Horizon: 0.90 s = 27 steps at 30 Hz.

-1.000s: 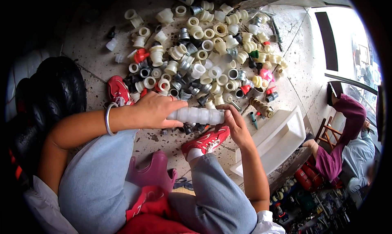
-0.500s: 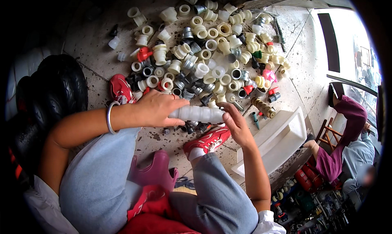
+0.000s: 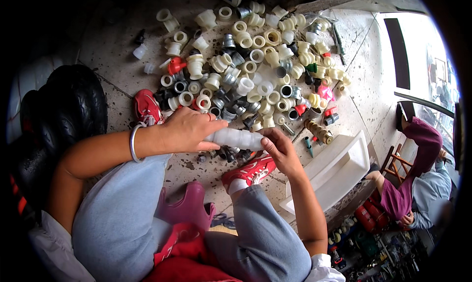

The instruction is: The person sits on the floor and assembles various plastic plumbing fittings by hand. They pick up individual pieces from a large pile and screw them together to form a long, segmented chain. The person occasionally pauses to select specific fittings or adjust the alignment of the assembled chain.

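Between my hands, above the floor, lies a whitish translucent row of plastic fittings (image 3: pixel 236 138), joined end to end and slightly tilted down to the right. My left hand (image 3: pixel 188 130) grips its left end, with thumb below and fingers over the top. My right hand (image 3: pixel 281 150) has its thumb and fingers closed round the right end. Just beyond is a wide pile of loose pipe fittings (image 3: pixel 244 86), mostly cream plastic, with grey, black and some red ones among them. How the held pieces join inside cannot be seen.
Right of my knees stands a white plastic bin (image 3: pixel 328 176), near brass fittings (image 3: pixel 318 132). Black tyres (image 3: pixel 78 102) stand at the left. A pink plastic stool (image 3: pixel 189 206) is between my legs. At far right sits another person (image 3: pixel 418 173) beside a wooden stool (image 3: pixel 396 161).
My right hand and the right end of the row have shifted slightly left and down. My left hand keeps its hold. The other person's lower hand has come into view.
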### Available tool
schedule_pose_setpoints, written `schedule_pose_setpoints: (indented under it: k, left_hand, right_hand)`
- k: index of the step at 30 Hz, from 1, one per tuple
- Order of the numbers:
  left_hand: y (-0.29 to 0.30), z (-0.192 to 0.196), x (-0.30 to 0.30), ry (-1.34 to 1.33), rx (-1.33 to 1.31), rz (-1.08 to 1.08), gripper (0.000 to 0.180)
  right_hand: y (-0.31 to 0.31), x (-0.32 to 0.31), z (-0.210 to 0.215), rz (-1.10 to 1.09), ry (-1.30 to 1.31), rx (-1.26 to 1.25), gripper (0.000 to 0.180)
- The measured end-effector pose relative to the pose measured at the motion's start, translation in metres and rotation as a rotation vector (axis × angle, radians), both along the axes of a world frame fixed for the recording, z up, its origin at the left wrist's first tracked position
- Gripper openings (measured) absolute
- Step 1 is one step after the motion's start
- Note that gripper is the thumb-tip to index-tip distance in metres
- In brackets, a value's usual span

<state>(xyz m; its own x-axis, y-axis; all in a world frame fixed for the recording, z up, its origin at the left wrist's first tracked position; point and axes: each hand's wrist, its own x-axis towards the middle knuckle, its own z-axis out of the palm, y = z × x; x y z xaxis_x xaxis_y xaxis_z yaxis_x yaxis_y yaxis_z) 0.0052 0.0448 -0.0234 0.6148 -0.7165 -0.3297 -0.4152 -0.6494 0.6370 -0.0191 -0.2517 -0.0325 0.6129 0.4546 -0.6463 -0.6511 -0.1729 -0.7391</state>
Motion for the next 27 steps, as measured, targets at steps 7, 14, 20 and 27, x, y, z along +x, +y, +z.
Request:
schedule_pose_setpoints:
  k: [7,14,20,27]
  left_hand:
    - [0.005,-0.009,0.0,-0.01,-0.035,0.09,0.061]
    - [0.014,-0.003,-0.013,-0.064,0.033,0.079,0.063]
    - [0.02,-0.017,-0.012,0.354,-0.133,0.199,0.055]
    - [0.014,-0.008,-0.001,0.855,-0.212,0.085,0.053]
  right_hand:
    - [0.02,0.014,0.001,0.055,-0.272,-0.058,0.043]
    - [0.019,0.019,-0.003,0.161,-0.104,-0.095,0.045]
    - [0.022,0.083,-0.019,0.384,-0.481,-0.307,0.04]
    - [0.037,0.134,-0.078,0.741,-1.176,-0.808,0.031]
